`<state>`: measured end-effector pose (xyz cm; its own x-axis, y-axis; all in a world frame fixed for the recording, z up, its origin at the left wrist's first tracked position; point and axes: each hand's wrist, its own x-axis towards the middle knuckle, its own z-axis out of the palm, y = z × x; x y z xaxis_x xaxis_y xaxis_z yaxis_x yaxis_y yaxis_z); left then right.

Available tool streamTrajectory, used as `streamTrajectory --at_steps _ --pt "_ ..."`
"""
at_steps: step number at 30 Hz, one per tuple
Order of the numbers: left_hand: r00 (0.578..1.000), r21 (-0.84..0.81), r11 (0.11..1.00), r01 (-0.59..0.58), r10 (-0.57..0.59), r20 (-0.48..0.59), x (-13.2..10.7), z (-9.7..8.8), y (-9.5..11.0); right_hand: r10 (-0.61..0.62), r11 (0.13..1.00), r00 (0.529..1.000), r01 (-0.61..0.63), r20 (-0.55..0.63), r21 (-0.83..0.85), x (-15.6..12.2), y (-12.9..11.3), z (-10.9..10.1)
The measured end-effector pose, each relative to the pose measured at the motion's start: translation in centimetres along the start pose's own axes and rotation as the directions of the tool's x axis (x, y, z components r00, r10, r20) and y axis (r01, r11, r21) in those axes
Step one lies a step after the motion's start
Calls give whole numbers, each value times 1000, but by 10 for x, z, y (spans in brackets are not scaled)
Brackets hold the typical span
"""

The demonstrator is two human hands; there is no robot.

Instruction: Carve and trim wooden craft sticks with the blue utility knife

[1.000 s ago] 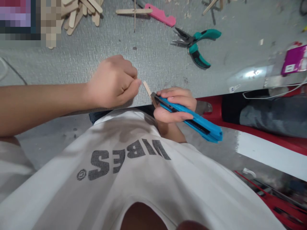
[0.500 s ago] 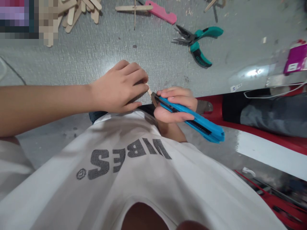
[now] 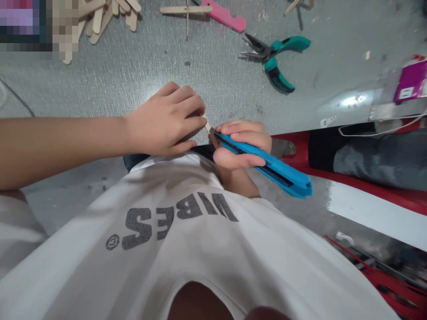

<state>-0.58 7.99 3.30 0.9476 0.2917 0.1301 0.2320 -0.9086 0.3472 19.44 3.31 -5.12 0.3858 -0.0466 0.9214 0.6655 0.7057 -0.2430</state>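
Note:
My left hand is pressed down at the near edge of the grey table, fingers closed over a thin wooden stick. Only a short end of that stick shows past the fingertips; the rest is hidden under the hand. My right hand is wrapped around a blue utility knife, whose handle points to the lower right. Its blade touches or lies right beside the stick's exposed end; I cannot tell how deep it sits.
Beyond my hands lie teal-handled pliers, spread apart, a pink tool and crossed wooden sticks. A pile of craft sticks is at the back left. A purple packet lies at the right, above another person's leg.
The knife and my right fingers have shifted very slightly. My left hand keeps its hold on the stick in almost the same place.

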Motion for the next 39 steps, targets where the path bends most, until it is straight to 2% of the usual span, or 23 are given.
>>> streamTrajectory --at_steps 5,8,10,14,18,22,24,27,33,35,39 --pt "1000 -6 1000 6 -6 -5 1 -1 1 124 992 990 -122 63 -26 -1 -7 -8" --pt "999 -26 1000 -9 8 -31 0 0 -1 279 955 940 -249 197 -163 -5 -11 -17" --pt "999 -39 999 -15 14 -39 0 0 -1 323 925 913 -249 250 -286 -8 -12 -19" --pt "999 -68 998 14 -16 -35 1 0 0 182 953 973 -140 139 -268 -4 -13 -13" --pt "999 -62 998 19 -21 -29 1 -1 1 71 962 991 -38 112 -270 13 -20 -4" --pt "1000 -55 998 2 -3 -26 1 -1 0 62 985 988 -38 138 -169 25 -25 -1" --pt "1000 -40 999 -3 2 -24 0 0 0 44 982 988 -15 147 -191 27 -27 -3" --pt "1000 -27 1000 -10 10 -18 0 0 0 66 968 973 -9 223 -249 31 -32 -8" --pt "1000 -52 999 6 -6 -15 1 -1 0 101 986 961 -62 259 -153 37 -38 -14" --pt "1000 -34 999 -3 2 -13 1 0 0 90 988 965 -55 246 -146 36 -37 -11" --pt "999 -16 1000 -23 23 -33 0 1 0 39 991 989 -20 141 -131 32 -31 -2"
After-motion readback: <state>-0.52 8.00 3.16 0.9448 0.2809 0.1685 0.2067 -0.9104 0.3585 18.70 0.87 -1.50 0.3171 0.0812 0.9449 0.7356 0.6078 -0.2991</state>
